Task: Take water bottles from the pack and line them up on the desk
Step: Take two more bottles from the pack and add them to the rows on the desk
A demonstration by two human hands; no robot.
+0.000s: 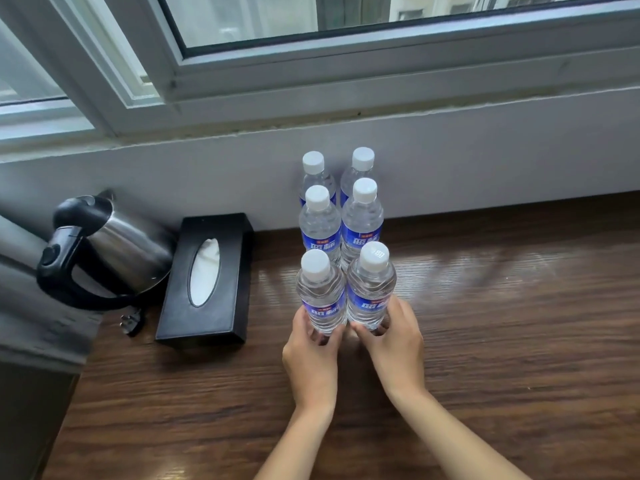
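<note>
Six bottles (pixel 346 237) stand upright on the table (pixel 485 323) in two columns of three, running from the near pair out to the far pair against the wall (pixel 485 161) under the window (pixel 311 46). All are clear, filled, white-capped and carry a blue label; the far pair is mostly hidden behind the middle pair, so only their caps and shoulders show.

The left hand (pixel 311 351) wraps the base of the near left bottle (pixel 320 292), and the right hand (pixel 394 341) wraps the base of the near right bottle (pixel 370 285); each grip is curled around its bottle's lower part. The two near bottles stand touching or almost so, and their bottoms are covered by fingers, so whether they rest on the table is hard to tell, though they probably do.

To the left lie a black tissue box (pixel 207 282) and, further left, a steel kettle (pixel 104 247) with its plug (pixel 131 322) beside it. Both forearms are cut off at the near edge.
</note>
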